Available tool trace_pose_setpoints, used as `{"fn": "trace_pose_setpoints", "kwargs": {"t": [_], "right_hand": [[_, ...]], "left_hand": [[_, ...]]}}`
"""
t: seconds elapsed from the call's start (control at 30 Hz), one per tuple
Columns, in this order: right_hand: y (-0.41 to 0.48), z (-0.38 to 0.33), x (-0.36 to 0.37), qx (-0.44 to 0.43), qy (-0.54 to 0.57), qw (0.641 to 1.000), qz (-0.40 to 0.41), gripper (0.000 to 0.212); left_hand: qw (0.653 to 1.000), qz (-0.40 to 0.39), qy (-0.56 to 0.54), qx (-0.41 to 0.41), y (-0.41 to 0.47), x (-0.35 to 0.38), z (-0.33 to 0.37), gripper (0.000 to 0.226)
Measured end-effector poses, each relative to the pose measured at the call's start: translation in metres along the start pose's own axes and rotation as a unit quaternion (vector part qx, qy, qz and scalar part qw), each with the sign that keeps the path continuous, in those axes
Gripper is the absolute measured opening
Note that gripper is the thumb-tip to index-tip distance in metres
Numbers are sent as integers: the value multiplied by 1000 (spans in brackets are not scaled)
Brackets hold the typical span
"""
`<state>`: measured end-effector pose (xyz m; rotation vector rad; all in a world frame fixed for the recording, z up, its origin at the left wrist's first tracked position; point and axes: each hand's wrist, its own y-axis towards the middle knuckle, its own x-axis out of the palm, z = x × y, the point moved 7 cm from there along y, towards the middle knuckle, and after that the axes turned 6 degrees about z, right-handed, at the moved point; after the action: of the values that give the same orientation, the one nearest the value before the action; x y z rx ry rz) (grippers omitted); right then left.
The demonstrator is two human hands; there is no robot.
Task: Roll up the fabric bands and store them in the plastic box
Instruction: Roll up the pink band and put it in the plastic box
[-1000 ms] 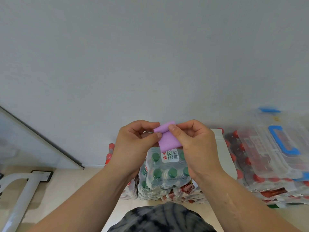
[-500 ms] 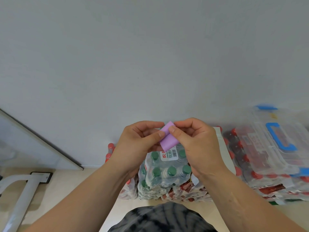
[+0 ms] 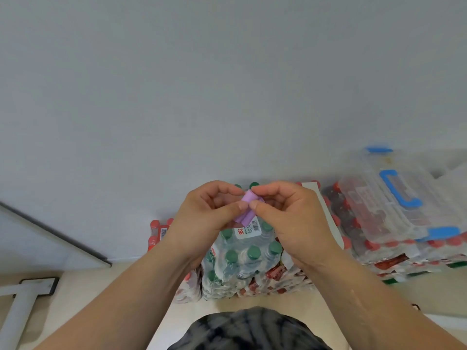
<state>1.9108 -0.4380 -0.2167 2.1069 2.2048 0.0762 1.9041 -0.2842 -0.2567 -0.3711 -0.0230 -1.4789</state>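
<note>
A purple fabric band is held in the air at chest height, wound into a small tight roll. My left hand pinches its left side between thumb and fingers. My right hand pinches its right side the same way. The clear plastic box with a blue handle and blue latches lies closed at the right, on top of packs of red-capped bottles.
Shrink-wrapped packs of green-capped bottles stand right under my hands, with red-capped packs to the left against the grey wall. A white metal frame leg lies on the floor at the lower left.
The purple band has gone from a flat folded strip to a shorter, tighter roll between my fingers. Both hands stayed close together, and the view shifted slightly.
</note>
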Motion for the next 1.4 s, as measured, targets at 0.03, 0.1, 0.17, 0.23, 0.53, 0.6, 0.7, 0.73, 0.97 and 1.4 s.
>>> {"fn": "trace_pose_setpoints", "kwargs": {"t": [0.03,0.1,0.17,0.23,0.53,0.6,0.7,0.73,0.97,1.4], "right_hand": [[-1,2,-1,1,-5,1000,-2,33],[-2,8,-8,17,-11,1000,20,30],[-5,19,-20,42,-12,997,66,25],[-11,26,-27,64,-11,994,92,31],[-25,36,-67,117,-61,979,154,34],[-28,36,-74,110,-55,981,149,30],[-29,34,-91,97,-65,984,135,29],[-29,34,-98,91,-68,985,128,30],[-21,35,-172,64,-62,993,72,31],[1,55,-348,9,-264,964,-6,39]], "left_hand": [[1000,-16,5,-12,1,2,-4,22],[999,-45,15,-18,2,7,-9,28],[998,-65,12,-15,4,12,-12,28],[997,-73,5,-20,4,18,-18,26],[994,-105,23,1,1,59,-35,24],[993,-109,52,7,1,69,-37,24],[991,-109,78,5,2,87,-42,25],[991,-108,81,5,3,94,-44,26],[992,-106,73,0,7,164,-67,45],[981,-60,179,-43,8,308,-112,30]]}}
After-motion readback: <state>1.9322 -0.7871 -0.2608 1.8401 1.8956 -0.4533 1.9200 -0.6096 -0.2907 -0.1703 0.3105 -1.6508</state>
